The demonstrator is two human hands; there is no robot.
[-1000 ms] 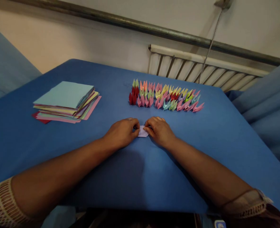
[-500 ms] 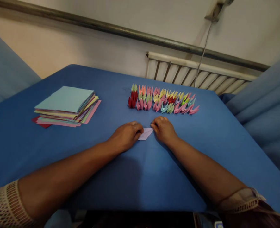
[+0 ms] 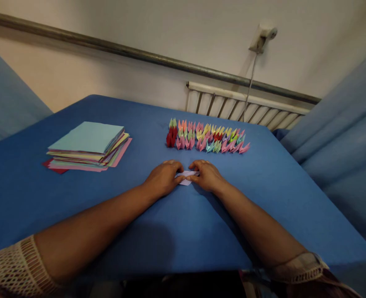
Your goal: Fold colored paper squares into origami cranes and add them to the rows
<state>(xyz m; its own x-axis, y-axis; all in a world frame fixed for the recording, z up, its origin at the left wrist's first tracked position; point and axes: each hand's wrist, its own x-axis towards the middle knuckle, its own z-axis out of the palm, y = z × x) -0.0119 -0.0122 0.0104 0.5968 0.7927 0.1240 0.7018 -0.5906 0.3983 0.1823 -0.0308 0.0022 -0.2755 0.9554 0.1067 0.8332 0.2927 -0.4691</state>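
Observation:
A small folded piece of pale lilac paper lies on the blue table cover, between my two hands. My left hand grips its left side, with the thumb on top of the paper. From the right, my right hand pinches the other side, its thumb reaching in close to the left thumb. The fingers cover both ends of the paper. Just beyond my hands stand several rows of folded paper cranes in red, pink, yellow, green and blue.
To the left sits a stack of coloured square paper sheets, light blue on top. The blue table reaches to the wall, where a metal rail and a radiator are fixed. Blue curtains hang on both sides.
My right hand has shifted inward, its thumb now over the paper near the left thumb. Less of the paper shows. The camera view has tilted slightly.

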